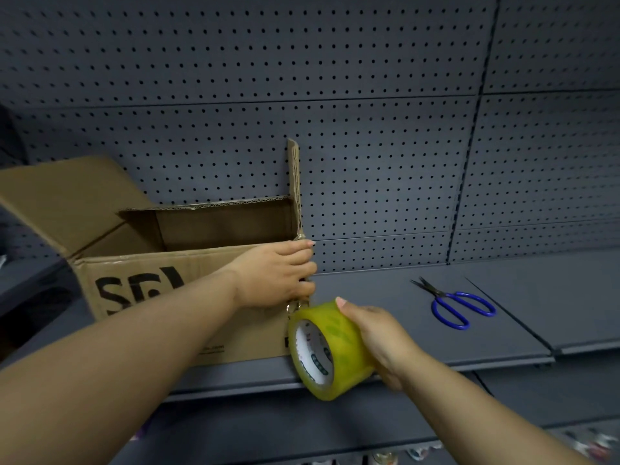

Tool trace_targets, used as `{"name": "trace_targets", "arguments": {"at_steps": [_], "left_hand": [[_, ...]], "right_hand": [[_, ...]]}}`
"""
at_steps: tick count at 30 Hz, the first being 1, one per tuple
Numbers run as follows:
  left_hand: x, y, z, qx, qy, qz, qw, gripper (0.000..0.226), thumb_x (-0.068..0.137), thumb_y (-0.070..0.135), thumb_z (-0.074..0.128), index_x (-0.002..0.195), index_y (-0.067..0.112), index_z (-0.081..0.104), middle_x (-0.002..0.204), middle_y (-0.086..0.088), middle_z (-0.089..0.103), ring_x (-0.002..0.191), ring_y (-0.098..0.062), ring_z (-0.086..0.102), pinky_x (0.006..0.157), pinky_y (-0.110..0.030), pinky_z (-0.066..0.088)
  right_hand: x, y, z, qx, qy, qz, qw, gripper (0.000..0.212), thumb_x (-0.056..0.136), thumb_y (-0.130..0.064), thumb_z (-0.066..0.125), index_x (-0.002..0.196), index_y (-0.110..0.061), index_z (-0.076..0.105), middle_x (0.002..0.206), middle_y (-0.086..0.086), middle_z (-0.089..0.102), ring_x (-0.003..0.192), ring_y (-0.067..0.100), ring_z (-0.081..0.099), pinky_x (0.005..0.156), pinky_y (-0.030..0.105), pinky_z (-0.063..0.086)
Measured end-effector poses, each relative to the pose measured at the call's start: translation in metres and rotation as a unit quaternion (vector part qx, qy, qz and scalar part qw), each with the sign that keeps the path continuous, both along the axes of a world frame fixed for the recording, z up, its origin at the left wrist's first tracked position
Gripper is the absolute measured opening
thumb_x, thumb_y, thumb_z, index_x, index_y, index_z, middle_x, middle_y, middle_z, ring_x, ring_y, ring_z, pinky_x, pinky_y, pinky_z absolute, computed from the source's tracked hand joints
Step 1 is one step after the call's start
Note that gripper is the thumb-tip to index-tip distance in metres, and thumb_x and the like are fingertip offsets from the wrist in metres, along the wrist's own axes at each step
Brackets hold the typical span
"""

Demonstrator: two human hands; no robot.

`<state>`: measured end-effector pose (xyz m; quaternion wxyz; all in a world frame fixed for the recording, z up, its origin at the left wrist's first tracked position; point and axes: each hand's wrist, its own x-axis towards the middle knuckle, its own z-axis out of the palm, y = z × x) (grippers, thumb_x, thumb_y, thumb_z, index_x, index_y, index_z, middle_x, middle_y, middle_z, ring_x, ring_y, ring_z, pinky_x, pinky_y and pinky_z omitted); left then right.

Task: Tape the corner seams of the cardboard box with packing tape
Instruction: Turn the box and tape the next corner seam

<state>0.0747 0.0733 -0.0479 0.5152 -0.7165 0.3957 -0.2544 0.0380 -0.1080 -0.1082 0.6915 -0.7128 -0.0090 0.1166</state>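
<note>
A dark grey metal shelf (385, 297) runs across the view, backed by a pegboard wall (369, 129) of the same grey, its panels dotted with rows of small holes and split by a vertical seam on the right. The light is dim and cool.

The cardboard box (141, 266) stands on the left part of the shelf, close to the pegboard, open at the top. One flap (63, 196) leans out to the left, and a narrow flap (294, 182) stands upright at the right end. Black letters are printed on the front face.

The left hand (278, 273) grips the box's front right corner, with its fingers curled round the edge. Just below it, the right hand (379, 340) holds the roll of packing tape (330, 347), thumb on top and fingers wrapped round the yellowish outer turn. The roll sits right beside the lower corner seam. A shiny strip seems to run from the roll up under the left hand, though glare makes that hard to confirm.

Blue-handled scissors (459, 305) lie on the shelf, well apart to the right, with their blades pointing left. Below the shelf's front edge, small blurred items (385, 458) sit on a lower level.
</note>
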Motion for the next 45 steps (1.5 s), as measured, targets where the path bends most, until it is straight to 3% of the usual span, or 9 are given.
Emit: {"name": "trace_targets", "arguments": {"at_steps": [7,18,21,26,32,36,39,42,45], "left_hand": [[-0.002,-0.004,0.002,-0.006,0.005,0.028,1.0,0.039,0.085,0.033,0.037,0.117,0.04,0.058,0.087,0.003,0.067,0.105,-0.023,0.063,0.108,-0.039,0.034],[0.0,-0.001,-0.004,-0.034,-0.016,-0.011,0.999,0.037,0.084,0.008,0.035,0.073,0.031,0.061,0.081,0.001,0.067,0.088,-0.024,0.066,0.103,-0.037,0.041],[0.0,0.0,-0.001,-0.035,0.01,-0.022,0.999,0.039,0.087,0.019,0.032,0.083,0.035,0.067,0.084,0.007,0.067,0.093,-0.019,0.065,0.105,-0.036,0.039],[0.001,0.009,0.023,-0.096,0.048,-0.038,0.993,0.05,0.089,0.03,0.023,0.123,0.027,0.059,0.119,0.008,0.065,0.117,-0.009,0.056,0.105,-0.031,0.037],[0.0,0.019,0.046,-0.116,0.012,-0.042,0.992,0.041,0.09,0.032,0.034,0.116,0.024,0.065,0.116,0.007,0.067,0.118,-0.012,0.055,0.106,-0.036,0.032],[0.003,0.016,0.045,-0.131,-0.001,-0.081,0.988,0.039,0.09,0.021,0.034,0.096,0.026,0.073,0.097,0.01,0.072,0.111,-0.014,0.061,0.107,-0.039,0.031],[0.006,0.013,0.045,-0.13,-0.011,-0.098,0.987,0.019,0.086,0.02,0.057,0.092,0.026,0.073,0.094,0.011,0.071,0.108,-0.014,0.062,0.106,-0.039,0.034],[0.003,0.013,0.045,-0.133,-0.011,-0.085,0.987,0.022,0.083,0.028,0.066,0.104,0.026,0.071,0.106,0.009,0.071,0.115,-0.015,0.059,0.106,-0.039,0.034],[-0.001,0.012,0.035,-0.129,-0.018,-0.06,0.99,0.039,0.092,0.039,0.04,0.122,0.025,0.059,0.128,0.006,0.059,0.125,-0.013,0.049,0.109,-0.036,0.031]], "right_hand": [[0.007,0.008,0.007,-0.069,0.001,-0.009,0.998,0.044,0.089,-0.041,0.053,0.104,0.0,0.064,0.107,0.02,0.067,0.099,0.035,0.063,0.096,0.048,0.047],[0.01,0.004,0.007,-0.02,0.041,-0.014,0.999,0.039,0.087,-0.037,0.057,0.099,-0.001,0.067,0.093,0.019,0.07,0.078,0.031,0.066,0.075,0.037,0.053],[0.01,0.003,0.007,-0.016,0.04,-0.011,0.999,0.036,0.087,-0.037,0.058,0.096,-0.003,0.067,0.085,0.015,0.069,0.07,0.027,0.065,0.065,0.031,0.052],[0.008,0.004,0.007,-0.017,0.017,-0.008,1.0,0.029,0.087,-0.036,0.058,0.083,-0.008,0.066,0.091,0.018,0.069,0.08,0.03,0.065,0.078,0.037,0.052],[0.004,0.005,0.006,-0.014,0.018,-0.001,1.0,0.031,0.087,-0.035,0.058,0.091,-0.005,0.066,0.092,0.02,0.069,0.081,0.033,0.066,0.08,0.04,0.052],[0.006,0.004,0.004,0.007,0.016,0.003,1.0,0.027,0.087,-0.034,0.058,0.078,-0.009,0.065,0.076,0.013,0.068,0.066,0.026,0.064,0.065,0.032,0.052],[0.007,0.004,0.002,0.011,0.015,0.007,1.0,0.027,0.087,-0.034,0.058,0.077,-0.01,0.065,0.073,0.011,0.068,0.065,0.025,0.064,0.062,0.03,0.052],[0.006,0.003,0.002,0.014,0.009,0.013,1.0,0.029,0.087,-0.033,0.058,0.079,-0.007,0.066,0.073,0.013,0.068,0.063,0.026,0.064,0.062,0.031,0.052],[0.005,0.004,0.001,0.013,-0.001,0.013,1.0,0.028,0.088,-0.032,0.057,0.081,-0.006,0.065,0.078,0.016,0.067,0.067,0.028,0.063,0.069,0.034,0.051]]}}
